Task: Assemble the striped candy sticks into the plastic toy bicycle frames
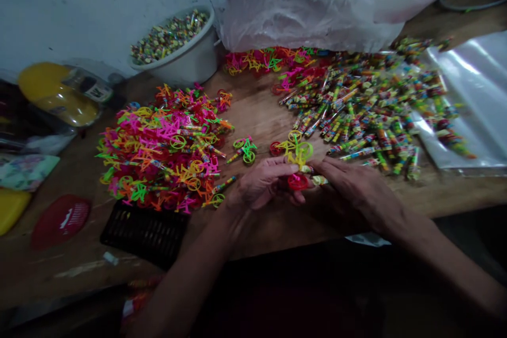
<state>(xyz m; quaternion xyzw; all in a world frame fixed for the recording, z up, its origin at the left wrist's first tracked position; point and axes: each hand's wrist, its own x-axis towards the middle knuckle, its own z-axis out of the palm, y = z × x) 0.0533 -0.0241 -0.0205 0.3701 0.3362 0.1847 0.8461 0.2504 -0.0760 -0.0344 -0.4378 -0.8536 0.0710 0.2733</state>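
Between the fingertips of my left hand (263,182) is a small yellow plastic toy bicycle (300,157) with a red wheel (297,182). My right hand (358,187) meets it from the other side, its fingers closed on a candy tube (319,180) with a pale twisted end. Whether the tube is joined to the bicycle I cannot tell. Just beyond, touching or close to my fingers, are more yellow toy parts. A green toy bicycle (248,152) with a candy tube lies left of my hands. The loose candy tubes (356,100) are heaped beyond my right hand.
At left is a big pile of coloured toy bicycles (166,142) with candy tubes. A black slotted tray (142,232) and a red lip-shaped piece (61,222) lie nearer. Behind stand a white tub (190,60) of candy and a large plastic bag (309,5). Clear sheeting (475,100) lies right.
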